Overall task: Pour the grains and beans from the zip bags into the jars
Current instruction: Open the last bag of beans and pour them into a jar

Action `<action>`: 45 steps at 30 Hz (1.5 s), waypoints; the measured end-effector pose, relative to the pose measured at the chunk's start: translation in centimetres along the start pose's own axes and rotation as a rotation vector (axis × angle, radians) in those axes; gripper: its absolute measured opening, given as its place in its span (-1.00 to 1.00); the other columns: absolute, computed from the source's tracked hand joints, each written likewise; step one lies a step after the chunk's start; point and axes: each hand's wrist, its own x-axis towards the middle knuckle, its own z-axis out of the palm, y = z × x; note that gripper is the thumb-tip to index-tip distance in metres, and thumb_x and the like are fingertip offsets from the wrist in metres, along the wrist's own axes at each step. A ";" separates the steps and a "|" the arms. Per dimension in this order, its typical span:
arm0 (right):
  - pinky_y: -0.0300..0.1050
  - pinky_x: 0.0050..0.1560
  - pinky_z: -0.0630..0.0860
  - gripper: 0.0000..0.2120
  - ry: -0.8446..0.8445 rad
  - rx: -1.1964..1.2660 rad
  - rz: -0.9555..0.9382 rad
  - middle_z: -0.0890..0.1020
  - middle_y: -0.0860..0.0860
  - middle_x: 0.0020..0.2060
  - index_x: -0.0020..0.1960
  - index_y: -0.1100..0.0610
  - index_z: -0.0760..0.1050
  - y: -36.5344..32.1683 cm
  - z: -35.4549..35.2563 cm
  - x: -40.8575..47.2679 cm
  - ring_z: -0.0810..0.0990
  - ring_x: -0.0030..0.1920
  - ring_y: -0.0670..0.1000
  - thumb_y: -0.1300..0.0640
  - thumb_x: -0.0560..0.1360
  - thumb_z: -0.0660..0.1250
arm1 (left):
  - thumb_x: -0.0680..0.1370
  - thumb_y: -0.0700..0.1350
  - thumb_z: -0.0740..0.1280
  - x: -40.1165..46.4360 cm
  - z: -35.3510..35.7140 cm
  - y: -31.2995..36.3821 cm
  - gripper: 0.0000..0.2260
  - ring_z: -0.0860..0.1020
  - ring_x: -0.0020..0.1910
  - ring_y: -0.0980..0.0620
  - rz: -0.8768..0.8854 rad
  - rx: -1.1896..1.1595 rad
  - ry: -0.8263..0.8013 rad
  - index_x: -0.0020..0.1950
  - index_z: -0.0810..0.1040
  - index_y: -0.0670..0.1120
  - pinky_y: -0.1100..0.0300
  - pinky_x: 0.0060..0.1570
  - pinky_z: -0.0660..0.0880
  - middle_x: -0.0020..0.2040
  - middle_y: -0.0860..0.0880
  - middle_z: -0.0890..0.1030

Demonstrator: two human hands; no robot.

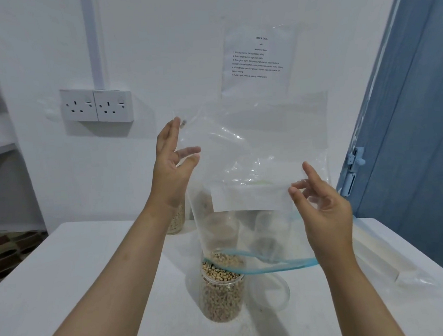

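A clear zip bag (pixel 255 150) hangs upside down in front of me, its blue zip opening (pixel 276 264) over an open glass jar (pixel 223 293) filled nearly to the rim with speckled beans. The bag looks empty apart from a bean or two near its upper left corner. My left hand (pixel 172 165) pinches that raised corner and side. My right hand (pixel 322 211) pinches the bag's right side near a white label. The jar's clear round lid (pixel 269 291) lies on the table just right of the jar.
Behind my left wrist stands another jar of pale grains (pixel 175 219); more clear jars show blurred through the bag. Another flat zip bag (pixel 389 256) lies at the white table's (pixel 67 278) right. A wall with sockets and a taped instruction sheet is close behind.
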 end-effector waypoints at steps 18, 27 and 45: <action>-0.21 0.11 0.52 -0.53 0.050 0.015 -0.020 0.66 -0.10 -0.09 0.35 -0.18 0.47 0.2 -0.1 -0.5 0.55 -0.11 -0.08 0.21 0.54 0.42 | 0.59 -0.37 0.27 -0.2 0.1 1.0 -0.37 0.59 0.15 0.12 0.013 -0.003 -0.010 0.58 0.21 0.06 0.05 0.36 0.44 0.51 0.14 0.20; -0.13 0.02 0.53 -0.51 -0.071 0.026 -0.013 0.65 -0.12 -0.03 0.37 -0.16 0.47 0.1 0.1 0.5 0.52 -0.17 -0.07 0.22 0.54 0.42 | 0.59 -0.39 0.26 0.0 -1.1 0.1 -0.38 0.58 0.13 0.13 -0.041 -0.150 0.069 0.53 0.24 0.13 0.17 0.16 0.49 0.46 0.17 0.35; -0.28 -0.12 0.49 -0.47 -0.049 -0.037 -0.061 0.63 -0.14 0.14 0.47 -0.07 0.39 0.4 0.1 -0.5 0.39 -0.30 -0.04 0.20 0.55 0.38 | 0.44 -0.18 0.31 0.7 -1.5 0.0 -0.47 0.48 0.07 0.14 -0.103 -0.281 0.027 0.38 0.42 0.17 -0.02 0.47 0.26 -0.05 0.30 0.58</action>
